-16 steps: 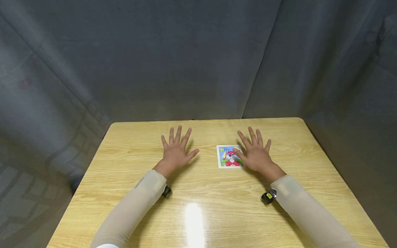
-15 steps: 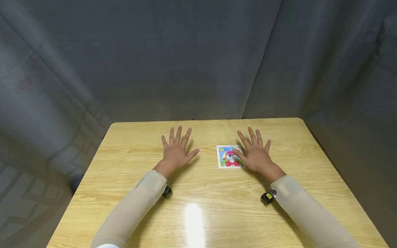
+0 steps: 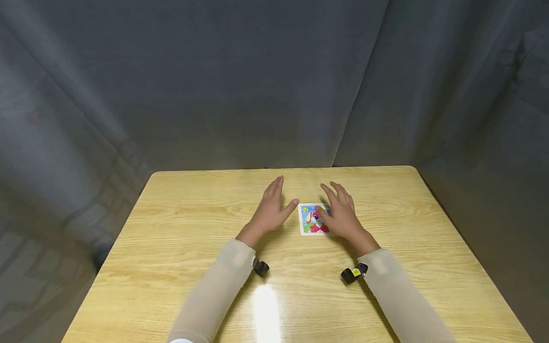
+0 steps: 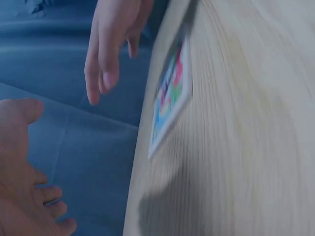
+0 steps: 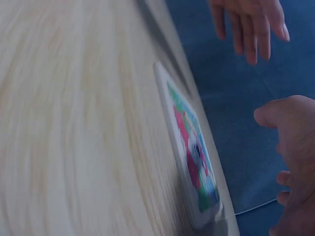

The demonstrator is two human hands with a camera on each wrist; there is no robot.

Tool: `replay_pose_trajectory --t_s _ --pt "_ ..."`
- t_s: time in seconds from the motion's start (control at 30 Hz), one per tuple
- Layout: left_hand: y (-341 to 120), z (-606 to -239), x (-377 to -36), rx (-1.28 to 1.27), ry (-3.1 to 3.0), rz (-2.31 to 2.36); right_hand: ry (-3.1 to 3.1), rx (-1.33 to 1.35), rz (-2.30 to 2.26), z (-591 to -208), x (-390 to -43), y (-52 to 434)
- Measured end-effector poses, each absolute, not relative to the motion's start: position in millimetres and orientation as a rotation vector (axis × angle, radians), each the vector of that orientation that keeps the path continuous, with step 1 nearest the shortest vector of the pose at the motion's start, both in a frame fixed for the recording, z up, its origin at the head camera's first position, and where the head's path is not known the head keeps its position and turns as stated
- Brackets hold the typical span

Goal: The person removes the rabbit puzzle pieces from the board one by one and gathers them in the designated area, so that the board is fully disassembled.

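A square picture board (image 3: 314,226) with a pale border and a red-and-white cartoon dog or rabbit lies flat on the wooden table. In the head view my left hand (image 3: 270,209) hovers at the board's left side, thumb near its upper left corner, holding nothing. My right hand (image 3: 343,216) is over the board's right part, its fingers slightly bent and its thumb above the picture, covering the right edge. Both wrist views show the hands raised above the table, apart from the picture board (image 4: 170,98). From the right wrist, the same picture board (image 5: 189,147) appears at a steep slant.
The wooden table (image 3: 193,214) extends on all sides of the board. Behind it hangs a dark grey curtain (image 3: 240,85), with more curtain at left and right. A black wrist camera (image 3: 260,267) sits under the left wrist, another wrist camera (image 3: 349,275) under the right.
Both hands have moved inward towards the picture board, the left one further, to the right. Their spread fingers have drawn closer together. The board lies in about the same place.
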State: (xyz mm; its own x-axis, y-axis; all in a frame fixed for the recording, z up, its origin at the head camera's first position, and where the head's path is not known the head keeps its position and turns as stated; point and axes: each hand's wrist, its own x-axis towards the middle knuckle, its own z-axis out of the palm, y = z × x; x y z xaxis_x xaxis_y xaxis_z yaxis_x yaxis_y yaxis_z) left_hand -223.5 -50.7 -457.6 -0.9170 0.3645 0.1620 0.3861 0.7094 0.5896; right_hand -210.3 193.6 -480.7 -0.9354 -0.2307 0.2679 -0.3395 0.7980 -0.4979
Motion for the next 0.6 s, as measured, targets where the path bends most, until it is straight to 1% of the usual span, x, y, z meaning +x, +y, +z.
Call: replay_pose_trajectory --t_s 0.2,0.4,0.6 --pt "-29 -465 -227 -0.678 -2.901 -1.14 -2.782 0.364 1.03 -484 -211 183" --pt "-17 -478 -232 -0.719 -2.993 -1.076 -2.826 0.293 1.116 -492 -210 178" --pt "-11 -490 -234 -0.727 -3.026 -1.01 -2.851 0.304 1.134 -499 -210 178"
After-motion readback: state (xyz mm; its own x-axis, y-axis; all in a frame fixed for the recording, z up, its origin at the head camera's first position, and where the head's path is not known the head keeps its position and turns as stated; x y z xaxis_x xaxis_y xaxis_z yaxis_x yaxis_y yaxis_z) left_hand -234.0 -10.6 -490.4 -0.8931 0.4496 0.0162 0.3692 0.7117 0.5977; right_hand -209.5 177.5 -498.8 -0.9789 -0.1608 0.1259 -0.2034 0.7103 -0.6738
